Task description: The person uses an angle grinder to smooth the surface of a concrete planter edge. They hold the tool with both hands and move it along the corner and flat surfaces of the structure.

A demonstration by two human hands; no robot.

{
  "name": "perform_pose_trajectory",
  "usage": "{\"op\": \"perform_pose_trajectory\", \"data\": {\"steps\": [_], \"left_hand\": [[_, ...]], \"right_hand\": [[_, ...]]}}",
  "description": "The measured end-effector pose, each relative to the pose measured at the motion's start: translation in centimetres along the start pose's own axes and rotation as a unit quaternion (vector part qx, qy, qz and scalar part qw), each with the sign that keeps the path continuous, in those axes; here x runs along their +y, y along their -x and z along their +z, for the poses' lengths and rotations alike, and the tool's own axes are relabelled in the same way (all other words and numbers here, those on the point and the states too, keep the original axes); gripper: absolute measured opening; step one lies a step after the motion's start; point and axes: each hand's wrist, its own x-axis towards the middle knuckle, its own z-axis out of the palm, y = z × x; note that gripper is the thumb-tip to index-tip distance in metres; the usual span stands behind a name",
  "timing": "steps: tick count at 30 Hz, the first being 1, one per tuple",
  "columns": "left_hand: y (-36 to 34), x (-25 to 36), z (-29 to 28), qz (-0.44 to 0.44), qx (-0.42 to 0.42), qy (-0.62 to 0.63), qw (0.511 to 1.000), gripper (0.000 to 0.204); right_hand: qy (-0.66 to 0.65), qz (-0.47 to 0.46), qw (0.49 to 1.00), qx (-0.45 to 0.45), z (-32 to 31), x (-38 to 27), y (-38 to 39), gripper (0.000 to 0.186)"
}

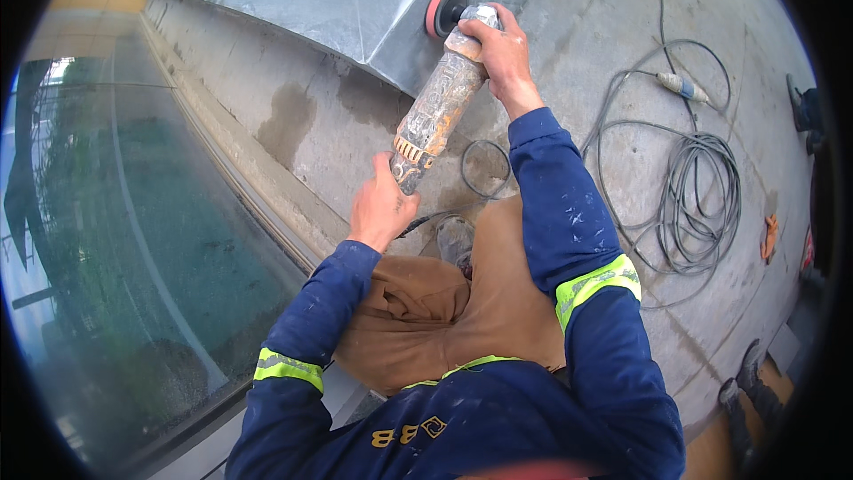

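Both my hands hold a worn, paint-spattered angle grinder [439,105] slanting up and to the right. My right hand [506,58] wraps round its head, thumb across the top. Lower down, my left hand [382,206] grips the rear end of the body, where the black cord comes out. A round backing pad [447,9] with a red rim is fitted at the head. It faces the side of a grey concrete ledge [404,40] near its corner; whether the pad touches the surface I cannot tell.
A coiled grey cable [702,191] with a pale connector [682,87] lies on the concrete floor [595,0] to the right. Farther right are an orange object [769,238] and other people's shoes [746,373]. A glass pane [133,240] runs along my left.
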Motion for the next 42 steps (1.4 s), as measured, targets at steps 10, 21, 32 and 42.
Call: {"op": "perform_pose_trajectory", "data": {"steps": [10, 21, 32, 42], "left_hand": [[0.0, 1.0, -0.6, -0.010, -0.036, -0.009, 0.999, 0.067], [-0.5, 1.6, -0.3, 0.006, 0.020, -0.014, 1.000, 0.068], [-0.7, 1.6, 0.3, 0.026, 0.045, 0.002, 0.999, 0.067], [-0.9, 1.3, 0.6, -0.005, 0.013, 0.018, 1.000, 0.070]], "right_hand": [[0.074, 0.015, 0.997, 0.027, -0.2, 1.9, -0.7, 0.066], [0.036, -0.032, 0.999, 0.010, -0.3, 0.8, -1.3, 0.068], [0.025, -0.046, 0.999, 0.003, 0.0, -1.4, -0.7, 0.067], [0.071, -0.031, 0.997, 0.020, -0.1, -0.4, -1.2, 0.067]]}}
